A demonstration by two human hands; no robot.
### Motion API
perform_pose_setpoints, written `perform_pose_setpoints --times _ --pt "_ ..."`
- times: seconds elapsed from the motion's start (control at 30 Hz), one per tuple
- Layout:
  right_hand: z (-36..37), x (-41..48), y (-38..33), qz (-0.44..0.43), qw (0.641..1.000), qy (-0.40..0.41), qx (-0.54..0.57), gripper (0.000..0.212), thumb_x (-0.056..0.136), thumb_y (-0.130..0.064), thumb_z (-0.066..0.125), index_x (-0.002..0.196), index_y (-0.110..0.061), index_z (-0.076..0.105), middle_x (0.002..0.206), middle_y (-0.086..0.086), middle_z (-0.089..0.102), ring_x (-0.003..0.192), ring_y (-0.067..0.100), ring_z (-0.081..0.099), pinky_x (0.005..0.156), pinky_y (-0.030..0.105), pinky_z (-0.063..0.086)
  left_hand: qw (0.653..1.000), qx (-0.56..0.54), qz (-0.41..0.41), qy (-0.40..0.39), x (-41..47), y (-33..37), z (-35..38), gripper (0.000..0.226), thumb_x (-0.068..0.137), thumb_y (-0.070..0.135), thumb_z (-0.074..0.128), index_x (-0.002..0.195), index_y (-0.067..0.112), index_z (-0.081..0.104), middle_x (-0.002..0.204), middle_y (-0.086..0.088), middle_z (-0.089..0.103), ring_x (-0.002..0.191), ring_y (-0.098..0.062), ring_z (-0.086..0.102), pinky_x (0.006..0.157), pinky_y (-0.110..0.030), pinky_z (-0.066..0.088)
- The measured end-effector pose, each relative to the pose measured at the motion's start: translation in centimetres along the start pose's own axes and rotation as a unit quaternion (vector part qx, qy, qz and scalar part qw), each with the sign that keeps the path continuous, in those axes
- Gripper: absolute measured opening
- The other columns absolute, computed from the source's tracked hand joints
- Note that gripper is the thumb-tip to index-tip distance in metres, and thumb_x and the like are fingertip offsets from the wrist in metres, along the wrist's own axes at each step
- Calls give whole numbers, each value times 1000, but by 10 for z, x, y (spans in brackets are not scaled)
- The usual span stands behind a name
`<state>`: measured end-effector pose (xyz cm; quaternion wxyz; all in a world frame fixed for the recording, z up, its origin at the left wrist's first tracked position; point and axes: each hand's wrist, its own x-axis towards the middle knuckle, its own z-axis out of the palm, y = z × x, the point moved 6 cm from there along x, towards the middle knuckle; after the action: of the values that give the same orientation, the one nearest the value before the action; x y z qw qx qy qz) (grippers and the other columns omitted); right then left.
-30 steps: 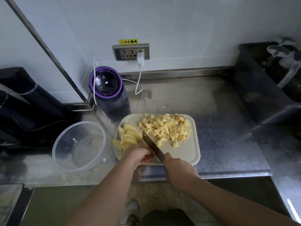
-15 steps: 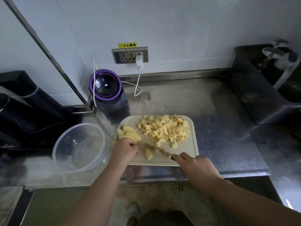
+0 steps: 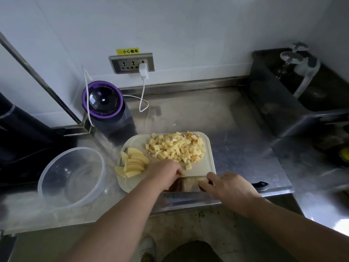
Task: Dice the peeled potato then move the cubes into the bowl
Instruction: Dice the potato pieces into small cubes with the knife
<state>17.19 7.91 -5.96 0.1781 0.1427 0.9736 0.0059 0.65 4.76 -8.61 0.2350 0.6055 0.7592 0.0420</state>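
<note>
Progress check, left to right:

- clear bowl (image 3: 70, 176) on table (image 3: 245, 148), nothing in it yet, so transfer not started
- stack of uncut slices (image 3: 133, 163) at left edge of cutting board (image 3: 209, 163), needs dicing
- big pile of cubes (image 3: 176, 148) at board's far side, looks like most of potato
- left hand (image 3: 164, 174) curled near flat-lying knife (image 3: 186, 184), grip contents: can't tell
- right hand (image 3: 230, 188) resting loose on blade, fingers spread, not holding handle

Roughly two-thirds through dicing, I'd guess.
</note>
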Motion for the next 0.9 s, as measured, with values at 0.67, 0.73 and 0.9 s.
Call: perform_pose_setpoints --times 0.67,0.73,0.9 --pt "-3 -22 23 176 947 65 262 29 102 -24 47 131 -26 41 111 -5 59 80 11 58 75 25 54 987 -14 -96 130 -19 -8 19 23 93 33 59 115 25 59 109 10 64 96 -9 60 75 -21 47" --pt "1 -19 15 173 954 34 242 31 102 -25 47 132 -25 38 112 -4 60 79 11 56 76 28 55 980 -50 -128 141 -19 -7 24 22 92 32 61 113 25 60 106 10 65 95 -9 61 75 -23 50" --pt "10 -19 3 165 960 3 226 37 100 -18 49 134 -26 38 111 -4 60 85 15 64 78 31 58 957 -124 -206 161 -23 -12 33 13 89 32 65 100 24 68 96 7 69 86 -13 63 66 -26 43"
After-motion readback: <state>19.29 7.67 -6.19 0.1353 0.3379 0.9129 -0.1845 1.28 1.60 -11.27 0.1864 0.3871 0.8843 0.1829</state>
